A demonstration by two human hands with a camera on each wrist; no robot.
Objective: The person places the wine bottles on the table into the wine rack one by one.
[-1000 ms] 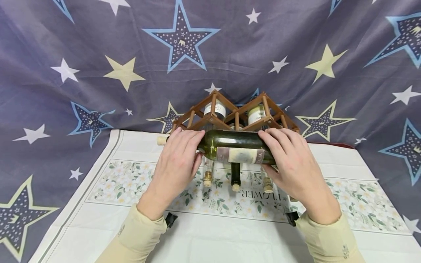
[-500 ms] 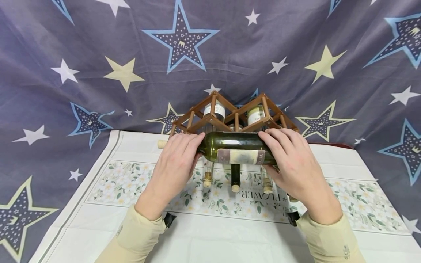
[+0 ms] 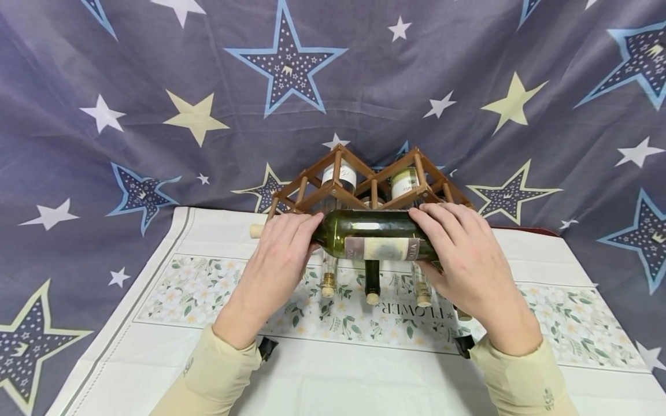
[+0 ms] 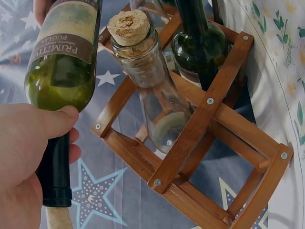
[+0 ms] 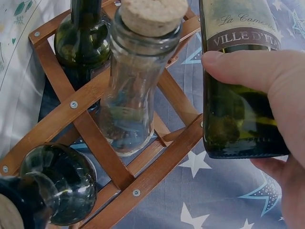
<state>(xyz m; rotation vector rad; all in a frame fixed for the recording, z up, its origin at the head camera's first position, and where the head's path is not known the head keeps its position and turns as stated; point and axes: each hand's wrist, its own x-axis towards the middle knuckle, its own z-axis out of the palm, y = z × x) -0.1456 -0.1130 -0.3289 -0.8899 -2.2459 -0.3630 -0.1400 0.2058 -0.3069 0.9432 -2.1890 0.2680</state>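
A green wine bottle [image 3: 382,248] with a paper label lies level across the front of the wooden wine rack [image 3: 307,173], in both hands. My left hand [image 3: 273,260] grips its neck, and the cork [image 3: 255,230] sticks out beyond the fingers. My right hand [image 3: 465,260] holds the base end, thumb [image 5: 228,67] across the glass near the label in the right wrist view. Behind it, the rack holds a clear corked bottle [image 4: 157,95], a dark green bottle [image 4: 198,47] and another clear corked bottle [image 5: 131,86], necks toward me.
Another dark bottle [image 5: 57,186] sits in the rack's end slot in the right wrist view. In the left wrist view, the rack's near end slot [image 4: 224,167] holds no bottle. A white floral tablecloth [image 3: 364,370] covers the table; a star-patterned curtain [image 3: 364,86] hangs behind.
The cork end of the held bottle has dropped slightly, and my left hand has lowered with it. My right hand has hardly moved. The bottles in the rack stay put.
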